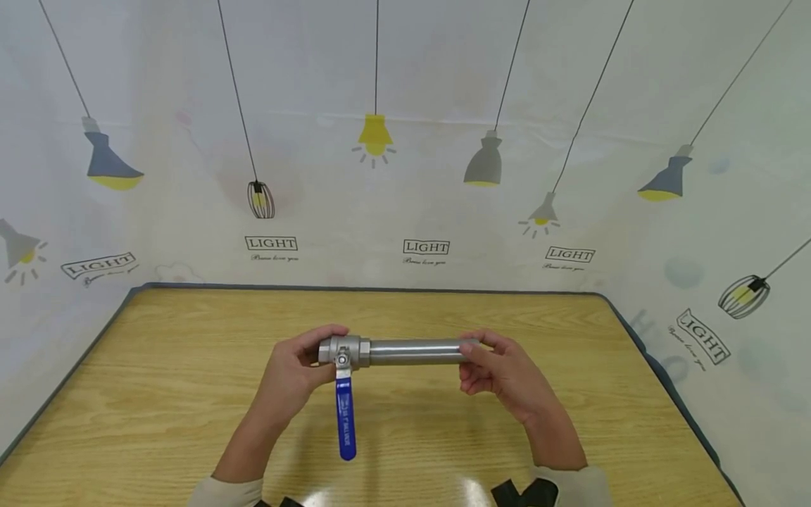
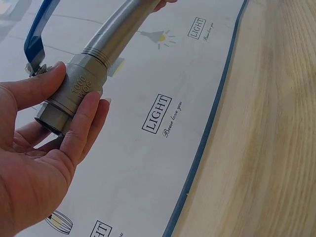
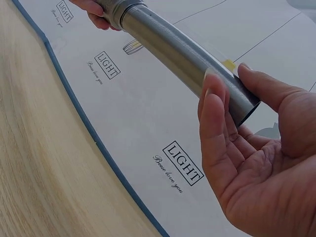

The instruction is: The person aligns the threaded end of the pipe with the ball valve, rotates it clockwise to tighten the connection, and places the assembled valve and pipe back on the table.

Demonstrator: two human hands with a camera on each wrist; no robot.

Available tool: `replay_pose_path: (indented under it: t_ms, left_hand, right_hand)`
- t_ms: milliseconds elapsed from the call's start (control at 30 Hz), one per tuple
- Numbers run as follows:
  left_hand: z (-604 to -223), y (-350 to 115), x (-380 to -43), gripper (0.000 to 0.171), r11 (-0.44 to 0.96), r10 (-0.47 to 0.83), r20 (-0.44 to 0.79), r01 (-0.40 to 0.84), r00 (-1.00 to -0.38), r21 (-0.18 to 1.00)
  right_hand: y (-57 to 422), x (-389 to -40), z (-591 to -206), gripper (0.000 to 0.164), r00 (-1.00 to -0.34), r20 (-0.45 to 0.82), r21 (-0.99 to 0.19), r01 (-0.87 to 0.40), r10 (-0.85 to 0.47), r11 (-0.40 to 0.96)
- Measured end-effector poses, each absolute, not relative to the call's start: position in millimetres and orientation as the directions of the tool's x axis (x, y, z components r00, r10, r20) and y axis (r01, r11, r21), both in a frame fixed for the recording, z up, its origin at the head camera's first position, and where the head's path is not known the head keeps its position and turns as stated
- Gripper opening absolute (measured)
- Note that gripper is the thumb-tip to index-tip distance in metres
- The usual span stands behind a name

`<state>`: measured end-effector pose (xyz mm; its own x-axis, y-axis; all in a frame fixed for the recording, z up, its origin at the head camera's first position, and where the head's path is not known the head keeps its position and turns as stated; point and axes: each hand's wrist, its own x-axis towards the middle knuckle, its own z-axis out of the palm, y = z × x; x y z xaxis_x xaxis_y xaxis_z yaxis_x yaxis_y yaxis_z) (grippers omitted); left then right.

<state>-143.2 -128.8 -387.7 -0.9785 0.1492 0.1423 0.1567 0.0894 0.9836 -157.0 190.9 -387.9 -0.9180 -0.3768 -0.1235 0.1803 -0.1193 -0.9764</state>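
A steel ball valve (image 1: pixel 345 346) with a blue lever handle (image 1: pixel 346 419) is joined to a straight metal pipe (image 1: pixel 415 351). My left hand (image 1: pixel 291 373) grips the valve body at its free end, thumb on the near side and fingers behind. At the other end my right hand (image 1: pixel 510 377) pinches the pipe between thumb and fingers. Both are held level above the table, and the lever points toward me. Threads (image 2: pixel 98 54) show where the pipe enters the valve in the left wrist view. The pipe's open end (image 3: pixel 248 113) faces the right palm.
Below lies a wood-grain table (image 1: pixel 190 331) with a dark edge strip (image 1: pixel 367 287). A pale sheet (image 1: pixel 329 211) printed with lamps and the word LIGHT rises behind it and at both sides. Black straps (image 1: pixel 526 493) are near the sleeves.
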Motion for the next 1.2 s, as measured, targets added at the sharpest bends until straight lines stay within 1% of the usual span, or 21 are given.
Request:
replay_pose_path:
  t_ms: [300,567,633,800,867,1200]
  left_hand:
    - [-388.0,-129.2,-144.0,0.045,0.099,0.150,0.126,0.142,-0.981,0.985]
    - [-390.2,-129.6,-145.5,0.045,0.104,0.150,0.134,0.150,-0.980,0.983]
    - [-390.4,-129.6,-145.7,0.045,0.105,0.148,0.137,0.153,-0.979,0.983]
    - [-390.2,-129.7,-145.9,0.044,0.108,0.146,0.134,0.150,-0.980,0.983]
    - [-390.3,-130.0,-146.2,0.044,0.109,0.143,0.128,0.144,-0.981,0.984]
    - [-391.2,-131.0,-146.7,0.044,0.113,0.138,0.132,0.148,-0.982,0.982]
  right_hand:
    - [190.8,-157.8,-388.0,0.022,-0.919,-0.138,-0.978,0.185,-0.370,-0.095]
    - [190.9,-158.6,-389.4,0.022,-0.917,-0.136,-0.975,0.191,-0.376,-0.114]
    - [191.0,-159.0,-389.5,0.025,-0.920,-0.135,-0.976,0.187,-0.368,-0.109]
    - [190.6,-158.7,-388.9,0.046,-0.923,-0.122,-0.981,0.167,-0.364,-0.095]
    - [190.8,-158.4,-389.1,0.050,-0.921,-0.118,-0.982,0.165,-0.371,-0.096]
    - [192.6,-159.0,-391.0,0.043,-0.911,-0.098,-0.982,0.153,-0.401,-0.108]
